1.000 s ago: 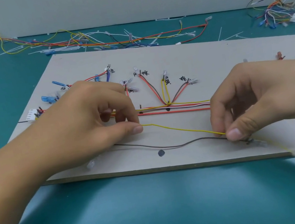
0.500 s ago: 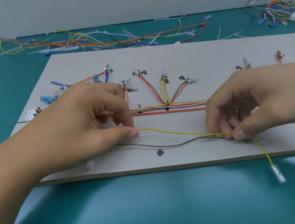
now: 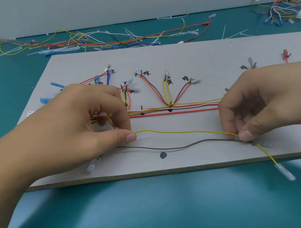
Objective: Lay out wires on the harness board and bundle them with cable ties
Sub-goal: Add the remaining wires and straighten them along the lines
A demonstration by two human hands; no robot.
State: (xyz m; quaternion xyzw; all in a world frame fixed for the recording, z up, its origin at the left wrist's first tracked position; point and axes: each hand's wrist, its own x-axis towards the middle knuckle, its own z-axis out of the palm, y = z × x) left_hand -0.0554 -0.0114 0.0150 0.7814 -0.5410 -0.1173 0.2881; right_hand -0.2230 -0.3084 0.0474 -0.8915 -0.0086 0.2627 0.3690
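Observation:
A grey harness board (image 3: 206,60) lies on the teal table, with red, white, yellow and brown wires (image 3: 175,109) laid along its middle and branching up to labelled ends. A loose yellow wire (image 3: 184,132) spans between my hands. My left hand (image 3: 80,125) pinches its left end over the board. My right hand (image 3: 263,103) pinches it near the right end; its clear terminal (image 3: 285,171) hangs past the board's front edge. A brown wire (image 3: 181,146) lies just under the yellow one, running under my right fingers.
Loose coloured wires and white cable ties (image 3: 105,39) are strewn behind the board. Another tangled wire bundle (image 3: 285,7) sits at the far right. A grey wall runs behind the table. A dark dot (image 3: 163,155) marks the board near its front edge.
My right hand has slid left along the yellow wire, and the wire's clear terminal has swung down past the board's front edge. My left hand stays almost where it was.

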